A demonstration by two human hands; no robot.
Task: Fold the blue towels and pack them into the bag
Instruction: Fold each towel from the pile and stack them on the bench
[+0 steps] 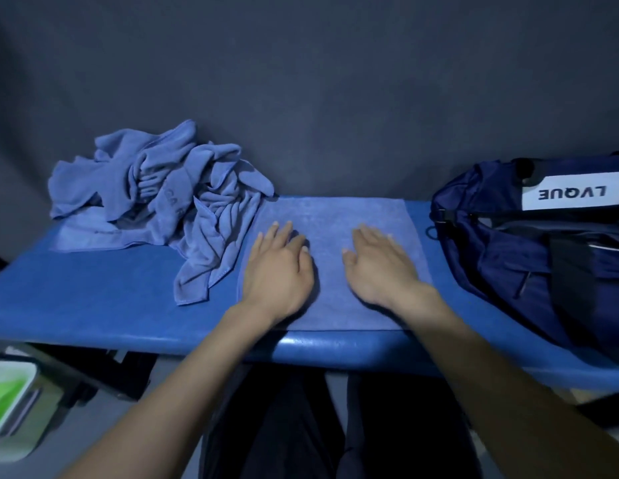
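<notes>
Both hands, left (278, 267) and right (380, 267), are lying flat, fingers spread, smoothing the centre towel (330, 219) on the desk (111, 292). Next, probably: pinching an edge and folding.

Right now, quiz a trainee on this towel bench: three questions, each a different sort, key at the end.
1. True or false: both hands lie flat on the spread towel.
2. Multiple choice: the crumpled towel pile sits (A) inside the bag, (B) on the bench left of the spread towel, (C) on the floor.
3. Fill in: the dark blue bag sits at the bench's ____ end.

Key:
1. True; the left hand and right hand rest on it, fingers straight.
2. B.
3. Right, on the blue bench.
</notes>
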